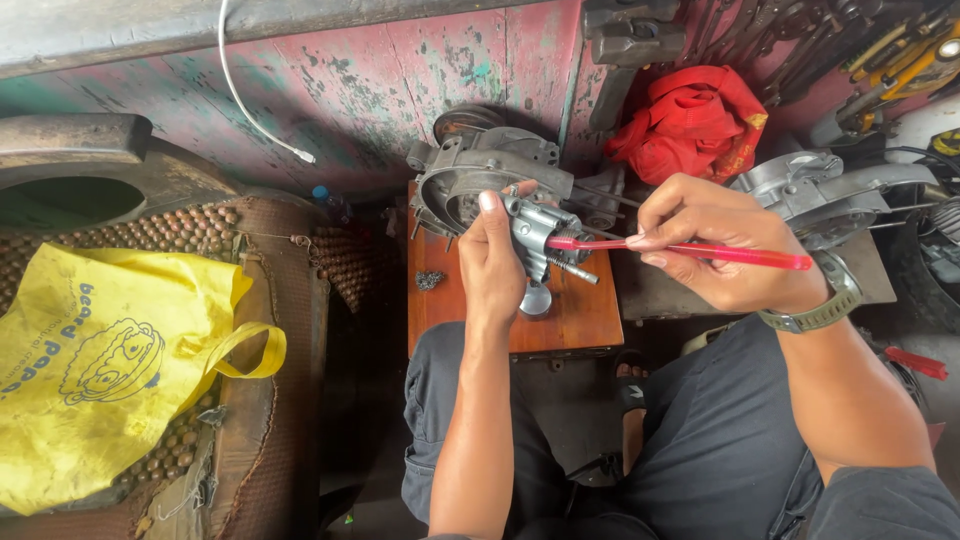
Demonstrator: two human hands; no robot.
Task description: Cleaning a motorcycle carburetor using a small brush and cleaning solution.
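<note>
- Hands were both busy over a small wooden board (590,310) set in front of the person's knees.
- Left hand (492,262) was closed around a grey metal carburettor-like part (535,232), thumb up along its side, holding it upright just above the board.
- Right hand (715,240) was pinched shut on a red-handled brush (690,250), gripped like a pen; its head end touched the right side of the metal part, and the handle stuck out to the right past the wrist.
- A grey-green watch (828,306) sat on the right wrist.
- A round metal cap (536,298) lay on the board right under the part; a small dark wad (430,280) lay near the board's left edge.
- A grey engine casing (480,170) stood behind the board against a peeling pink wall (400,80); a second casing (815,195) sat to the right.
- A red cloth (695,120) was bunched up between the two casings, with tools (900,55) hung behind.
- A yellow bag (100,370) lay far left on a beaded seat cover (190,230), well apart from the hands.
</note>
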